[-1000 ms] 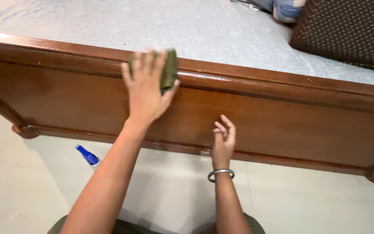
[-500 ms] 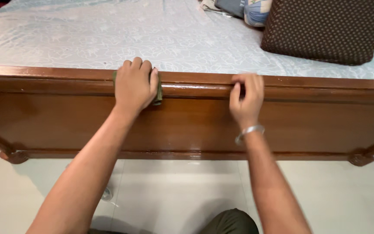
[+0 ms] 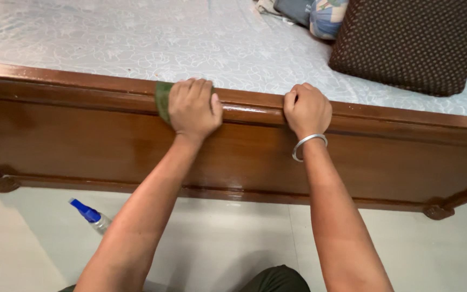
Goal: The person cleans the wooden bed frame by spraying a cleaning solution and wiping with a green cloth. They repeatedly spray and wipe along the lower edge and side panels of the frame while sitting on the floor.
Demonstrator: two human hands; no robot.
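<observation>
Since half a second ago, both hands have shifted right along the bed frame (image 3: 82,130), and the spray bottle (image 3: 90,216) shows again on the floor, near left. On the mattress (image 3: 136,38), far right, lies a brown dotted cushion (image 3: 412,43). Left hand (image 3: 193,108) presses a green cloth (image 3: 162,100) on the rail; right hand (image 3: 307,110) curls closed over the rail's edge.

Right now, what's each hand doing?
Left hand: closed on the green cloth, pressed on the bed frame's top rail.
Right hand: closed, gripping that rail.

spray bottle (image 3: 90,216) below bed frame (image 3: 82,135)
</observation>
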